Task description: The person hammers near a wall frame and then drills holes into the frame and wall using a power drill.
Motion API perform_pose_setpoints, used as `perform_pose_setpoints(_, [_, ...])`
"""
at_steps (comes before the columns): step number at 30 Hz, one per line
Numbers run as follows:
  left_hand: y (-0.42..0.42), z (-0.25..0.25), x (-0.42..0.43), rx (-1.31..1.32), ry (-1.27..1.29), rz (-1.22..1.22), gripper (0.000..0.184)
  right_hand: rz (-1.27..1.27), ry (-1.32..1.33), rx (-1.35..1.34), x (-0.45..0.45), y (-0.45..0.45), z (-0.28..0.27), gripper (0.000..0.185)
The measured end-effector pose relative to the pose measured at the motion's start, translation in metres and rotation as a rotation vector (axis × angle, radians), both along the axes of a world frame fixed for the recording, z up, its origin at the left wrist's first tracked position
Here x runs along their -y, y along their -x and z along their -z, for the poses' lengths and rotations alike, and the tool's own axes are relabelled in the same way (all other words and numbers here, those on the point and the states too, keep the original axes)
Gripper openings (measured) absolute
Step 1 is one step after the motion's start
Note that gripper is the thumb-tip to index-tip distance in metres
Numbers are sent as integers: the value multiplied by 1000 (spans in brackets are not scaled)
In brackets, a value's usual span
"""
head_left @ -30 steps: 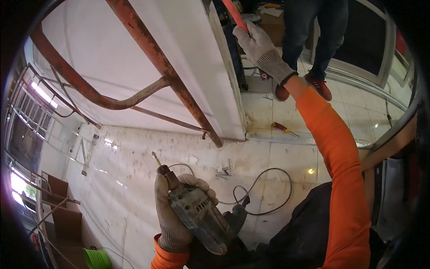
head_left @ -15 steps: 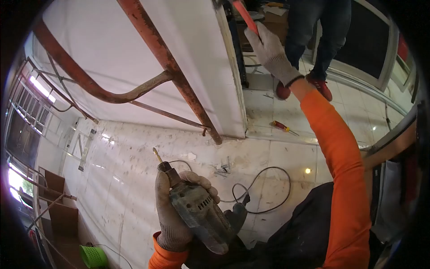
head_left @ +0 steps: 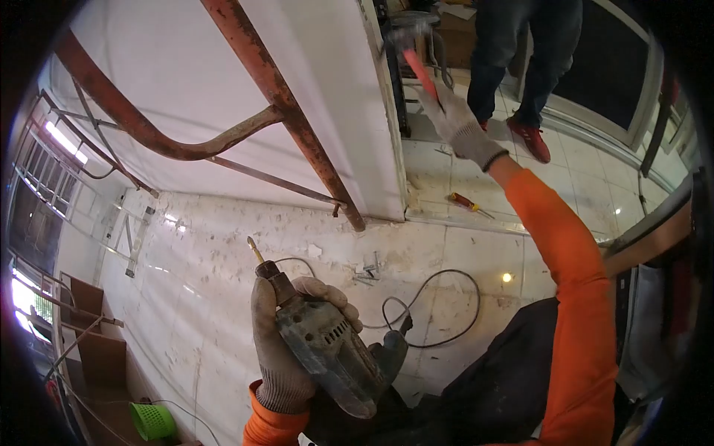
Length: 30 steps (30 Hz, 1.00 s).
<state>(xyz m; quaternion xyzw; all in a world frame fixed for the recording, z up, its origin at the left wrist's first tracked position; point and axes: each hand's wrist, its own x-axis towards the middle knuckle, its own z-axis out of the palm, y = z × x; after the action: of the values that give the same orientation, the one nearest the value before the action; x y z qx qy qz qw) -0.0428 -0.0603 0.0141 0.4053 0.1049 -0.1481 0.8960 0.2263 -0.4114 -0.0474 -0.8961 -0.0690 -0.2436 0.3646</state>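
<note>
Orange sleeves (head_left: pixel 584 312) framed it all, and down low your left hand (head_left: pixel 279 364), in a pale grey knitted glove, had its fingers curled around the front of a scuffed, dark grey-green power drill (head_left: pixel 331 346). Out past those fingers, a slim gold-coloured drill bit (head_left: pixel 255 249) pointed away from you! Up and to the right, your right hand (head_left: pixel 455 123), gloved to match, was clenched around a red-handled hammer (head_left: pixel 422 76), its metal head a blur beside the edge of a white wall (head_left: pixel 335 97); contact there, you couldn't tell. Beyond your left hand slanted a rusty red-brown tubular metal frame (head_left: pixel 290 123). Between your hands, small grey metal fasteners (head_left: pixel 370 270) lay scattered on pale floor tiles (head_left: pixel 230 286), and a thin black cable (head_left: pixel 477 297) looped right of the drill. Below your right hand lay a red-and-yellow-handled screwdriver (head_left: pixel 465 201); just beyond it stood another person in blue jeans (head_left: pixel 554 52) and red shoes (head_left: pixel 529 141).
</note>
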Motion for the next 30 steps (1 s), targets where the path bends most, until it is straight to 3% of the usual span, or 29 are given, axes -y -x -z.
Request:
perform_pose_setpoints(2, [4,-3,0,-2,14,-36,71,-43,267,28,34,-5,57,41])
perform_pose_setpoints(5, [4,0,-2,35,16,-4,73,-46,451,-189,48,44,62,40])
perform_pose_setpoints(8, [4,0,-6,51,-18,-4,75,-85,423,-139,61,59,94,41])
perform_pose_setpoints(11, [4,4,-7,77,-13,7,75,-65,296,-263,57,58,75,44])
perform_pose_setpoints(17, [-2,3,-1,55,-2,24,74,14,-385,-30,13,44,15,49])
perform_pose_setpoints(19, [-2,0,3,30,-16,0,73,46,-412,5,7,30,19,53])
perform_pose_setpoints(21, [-1,-1,5,20,-56,-18,73,53,-78,194,5,26,22,46])
perform_pose_setpoints(23, [2,-4,6,-2,-77,-29,72,7,19,203,9,34,21,47])
perform_pose_setpoints(26, [4,-4,3,47,-117,-32,72,27,-30,-15,22,49,39,45])
perform_pose_setpoints(30, [8,-5,0,62,-112,-53,74,-64,208,-191,40,76,90,41])
